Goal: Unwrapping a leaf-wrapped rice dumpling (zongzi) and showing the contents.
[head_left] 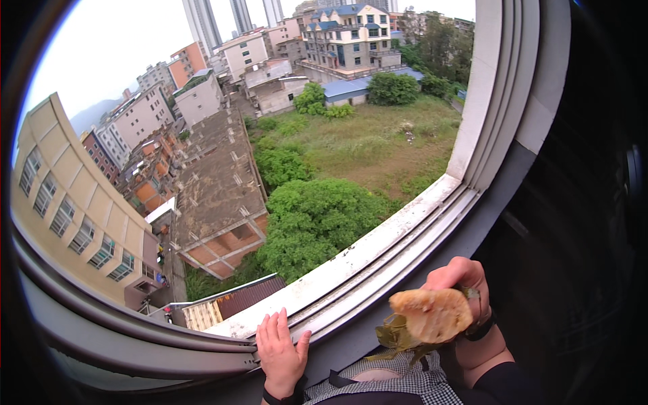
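Note:
My left hand rests on the white window sill track, its fingers stretched out and the thumb apart. Nothing is in it. To the right, inside the window frame, my right hand is closed round a tan, rough-surfaced piece of food. Olive-green leaves hang from below and beside the food, so it looks like a leaf-wrapped dumpling, though I cannot tell its exact kind. Part of the food's far side is hidden by my fingers. Both wrists wear dark bands.
The window stands open, with a white frame on the right and a grey sliding sash at the left. Far below outside are trees, a grassy lot, a flat concrete roof and several buildings. The right side indoors is dark.

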The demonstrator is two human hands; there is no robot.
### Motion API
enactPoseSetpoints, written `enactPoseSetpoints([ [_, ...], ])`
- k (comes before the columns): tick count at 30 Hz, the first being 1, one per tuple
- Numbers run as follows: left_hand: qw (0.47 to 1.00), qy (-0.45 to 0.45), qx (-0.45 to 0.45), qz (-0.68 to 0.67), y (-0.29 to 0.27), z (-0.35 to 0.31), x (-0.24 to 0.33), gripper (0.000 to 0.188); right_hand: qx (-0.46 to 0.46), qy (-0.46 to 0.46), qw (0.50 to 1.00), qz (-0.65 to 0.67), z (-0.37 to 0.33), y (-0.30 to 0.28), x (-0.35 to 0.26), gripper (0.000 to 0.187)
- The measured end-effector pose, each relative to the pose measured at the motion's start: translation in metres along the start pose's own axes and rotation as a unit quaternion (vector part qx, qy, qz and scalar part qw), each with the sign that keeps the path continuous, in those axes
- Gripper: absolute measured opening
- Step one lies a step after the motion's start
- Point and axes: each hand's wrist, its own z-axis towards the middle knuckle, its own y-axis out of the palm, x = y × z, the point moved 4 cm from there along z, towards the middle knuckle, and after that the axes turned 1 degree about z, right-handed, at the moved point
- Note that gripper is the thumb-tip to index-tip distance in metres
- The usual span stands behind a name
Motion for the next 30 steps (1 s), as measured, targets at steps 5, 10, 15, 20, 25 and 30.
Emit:
enactPoseSetpoints([
  [5,1.000,-0.020,-0.002,0.009,-0.005,-0.004,-0.006,0.063,0.097,-0.062,0.993,-0.026,0.012,-0.007,0.013,0.052],
  [10,1.000,-0.019,-0.019,0.002,-0.011,0.002,0.000,0.063,0.142,-0.041,0.986,-0.076,0.008,-0.048,0.025,0.067],
  [15,0.997,-0.051,-0.053,-0.033,-0.013,0.006,-0.001,0.066,0.113,-0.072,0.979,-0.151,0.033,-0.070,0.034,0.063],
  [20,0.993,-0.083,-0.073,-0.029,-0.008,0.011,-0.006,0.077,0.124,-0.067,0.990,-0.025,0.054,-0.094,0.043,0.066],
  [25,0.984,-0.156,-0.070,-0.048,-0.011,0.013,-0.011,0.081,-0.101,0.035,0.982,0.153,0.105,-0.114,0.027,0.046],
  [30,0.976,-0.200,-0.075,-0.046,-0.009,0.020,-0.014,0.083,-0.125,0.105,0.971,0.176,0.136,-0.155,0.020,0.041],
])
